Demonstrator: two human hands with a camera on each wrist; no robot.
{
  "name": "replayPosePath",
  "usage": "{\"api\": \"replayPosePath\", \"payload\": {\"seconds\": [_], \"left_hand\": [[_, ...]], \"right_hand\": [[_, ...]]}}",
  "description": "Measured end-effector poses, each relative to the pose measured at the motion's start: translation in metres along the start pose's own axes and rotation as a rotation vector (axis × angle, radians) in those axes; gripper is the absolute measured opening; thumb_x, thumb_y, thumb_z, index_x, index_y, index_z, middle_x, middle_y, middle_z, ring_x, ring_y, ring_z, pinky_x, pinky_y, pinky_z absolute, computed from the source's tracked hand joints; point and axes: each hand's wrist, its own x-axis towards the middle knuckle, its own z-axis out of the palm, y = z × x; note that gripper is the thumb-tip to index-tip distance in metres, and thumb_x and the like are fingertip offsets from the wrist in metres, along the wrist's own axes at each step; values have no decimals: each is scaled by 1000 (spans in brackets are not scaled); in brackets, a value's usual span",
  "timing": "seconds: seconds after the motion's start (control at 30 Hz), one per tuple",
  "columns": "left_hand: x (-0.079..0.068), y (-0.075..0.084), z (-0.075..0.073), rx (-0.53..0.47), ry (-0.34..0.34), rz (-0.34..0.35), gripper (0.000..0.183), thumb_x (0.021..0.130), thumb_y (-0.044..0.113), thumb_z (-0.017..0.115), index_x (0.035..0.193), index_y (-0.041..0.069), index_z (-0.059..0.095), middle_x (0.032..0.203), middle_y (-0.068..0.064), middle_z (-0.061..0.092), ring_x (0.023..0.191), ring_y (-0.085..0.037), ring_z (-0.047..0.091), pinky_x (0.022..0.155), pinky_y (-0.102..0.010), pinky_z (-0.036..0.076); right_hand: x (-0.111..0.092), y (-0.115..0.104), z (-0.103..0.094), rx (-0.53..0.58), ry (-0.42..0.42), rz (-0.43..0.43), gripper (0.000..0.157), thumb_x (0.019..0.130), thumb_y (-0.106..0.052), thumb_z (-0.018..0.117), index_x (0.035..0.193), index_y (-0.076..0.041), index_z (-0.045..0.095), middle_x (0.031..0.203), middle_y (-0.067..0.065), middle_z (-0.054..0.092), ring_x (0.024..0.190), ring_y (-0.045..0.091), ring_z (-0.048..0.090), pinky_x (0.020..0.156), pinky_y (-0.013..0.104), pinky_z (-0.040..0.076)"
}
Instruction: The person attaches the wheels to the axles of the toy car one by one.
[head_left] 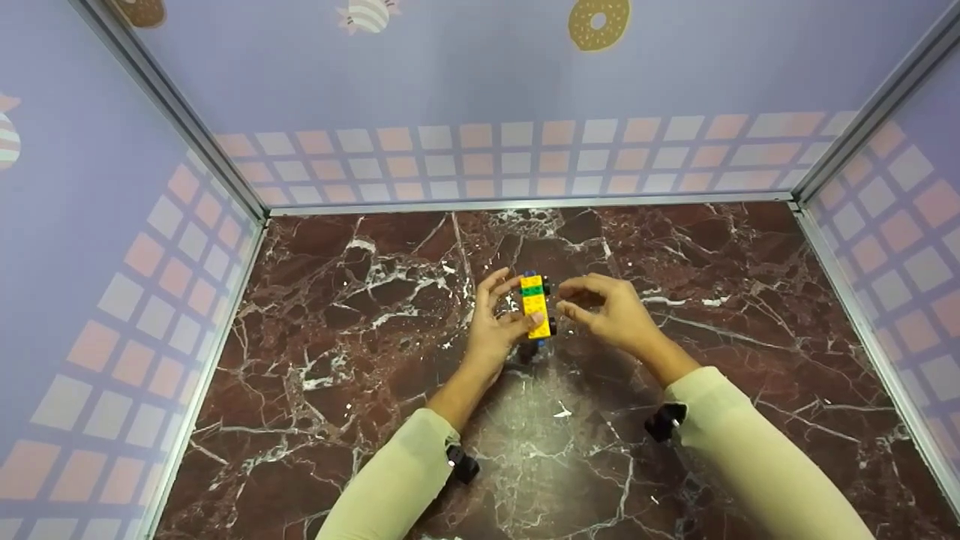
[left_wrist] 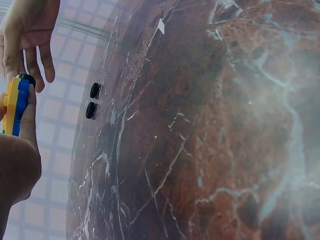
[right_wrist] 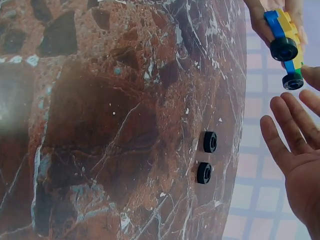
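Note:
A small toy car [head_left: 534, 304] of building bricks, yellow on top with a green band and a blue base, is held up over the table by my left hand [head_left: 489, 336]. The left thumb lies on the near end of its yellow top. Two black wheels show on the car's right side, one wheel [right_wrist: 284, 49] nearer in the right wrist view and another wheel [right_wrist: 293, 81] beyond it. My right hand [head_left: 621, 313] is close to that side, its fingers loosely extended and nothing held. Two loose black wheels [left_wrist: 92, 100] stand on the tabletop below.
The brown marbled tabletop [head_left: 360, 330] carries white veins. Lilac panels [head_left: 480, 82] with checks and sweet motifs rise at the back and both sides, with metal strips [head_left: 525, 204] along their lower edges. Each sleeve carries a black wrist camera [head_left: 666, 422].

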Motion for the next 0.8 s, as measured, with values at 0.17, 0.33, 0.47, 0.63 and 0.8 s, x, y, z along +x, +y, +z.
{"api": "replayPosePath", "payload": {"seconds": [0.17,0.33,0.47,0.63,0.8], "left_hand": [[-2,-4,0,-22,-33,10,93,89,-15,81,166,13,36,169,-23,45,90,-19,75,82,-30,71],[-3,-7,2,-24,-64,18,94,90,-14,80,167,11,34,169,-25,43,90,-17,75,84,-29,71],[-4,-7,4,-4,-71,13,93,91,-12,81,168,13,34,168,-20,47,91,-16,76,86,-30,71],[-6,-5,6,21,-103,22,95,93,-9,82,170,14,31,169,-23,44,92,-16,76,86,-28,70],[-6,-4,5,43,-148,31,100,94,-5,83,174,14,25,172,-28,38,96,-15,77,85,-26,69]], "right_hand": [[6,-1,3,12,27,67,40,98,-16,86,133,-1,76,119,17,82,98,30,79,87,31,68],[11,-4,7,7,26,90,47,101,-22,84,142,-4,72,125,20,81,103,33,80,92,41,70],[14,-5,10,1,35,86,47,102,-21,82,144,-4,70,124,21,81,102,34,80,94,51,69],[17,-8,13,11,35,87,46,102,-19,82,144,-6,70,124,18,82,100,32,79,92,46,69],[18,-11,16,41,25,103,46,102,-16,81,145,-7,69,125,18,81,99,30,77,90,41,67]]}}
